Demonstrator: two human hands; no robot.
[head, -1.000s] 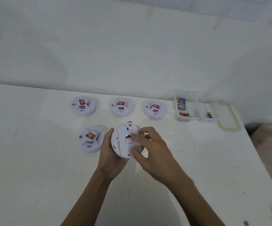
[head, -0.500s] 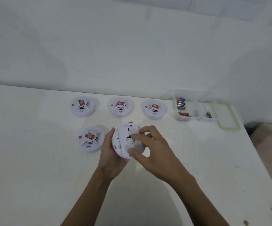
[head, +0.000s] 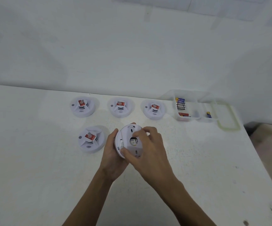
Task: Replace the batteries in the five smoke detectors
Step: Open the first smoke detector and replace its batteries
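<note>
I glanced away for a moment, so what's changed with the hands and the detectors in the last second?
The right hand spread wider over the back of the held detector: its thumb slid left onto the lower rim, fingers staying at the top edge. Nothing was let go. The left hand still cradles it; the other four detectors and the battery box have not moved.

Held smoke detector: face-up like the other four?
No, the held smoke detector shows its back; the other four sit face-up on the table.
</note>
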